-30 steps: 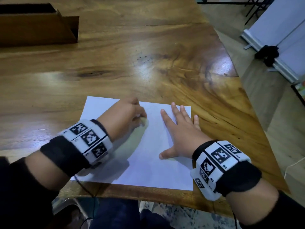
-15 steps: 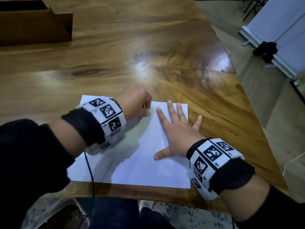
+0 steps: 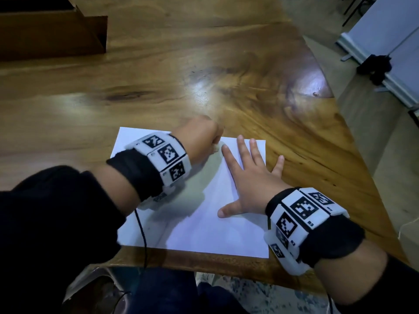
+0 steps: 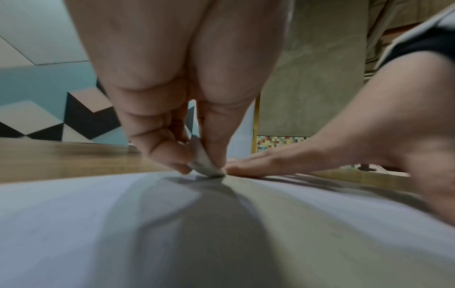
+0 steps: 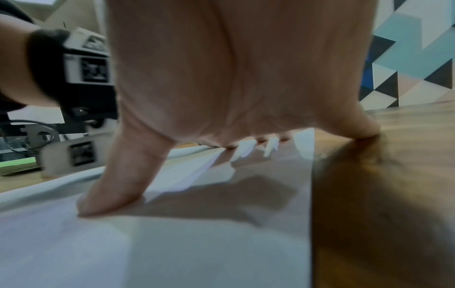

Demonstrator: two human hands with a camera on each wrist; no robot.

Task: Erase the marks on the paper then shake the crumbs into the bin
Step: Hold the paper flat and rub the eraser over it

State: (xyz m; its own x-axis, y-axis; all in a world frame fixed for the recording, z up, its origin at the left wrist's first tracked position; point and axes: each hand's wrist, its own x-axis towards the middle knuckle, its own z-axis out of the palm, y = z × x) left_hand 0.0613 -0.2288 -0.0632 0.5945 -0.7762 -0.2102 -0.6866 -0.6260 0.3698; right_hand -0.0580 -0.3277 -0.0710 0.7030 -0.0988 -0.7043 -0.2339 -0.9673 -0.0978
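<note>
A white sheet of paper (image 3: 199, 225) lies on the wooden table (image 3: 204, 64) near its front edge. My left hand (image 3: 199, 137) is at the sheet's far edge, fingers curled, pinching a small pale eraser (image 4: 205, 162) whose lower end touches the paper (image 4: 172, 224). My right hand (image 3: 251, 177) lies flat on the sheet's right half, fingers spread, pressing it down; the little finger reaches the bare wood. In the right wrist view the thumb (image 5: 115, 187) presses the paper (image 5: 172, 253). No marks are clearly visible on the sheet.
A brown wooden box (image 3: 52, 28) stands at the table's far left. The table's right edge runs diagonally, with floor and a white panel (image 3: 390, 48) beyond. A thin black cable (image 3: 141, 234) hangs from my left wrist over the front edge.
My left hand with the eraser has moved away from me along the sheet to its far edge. The right hand stays flat on the paper.
</note>
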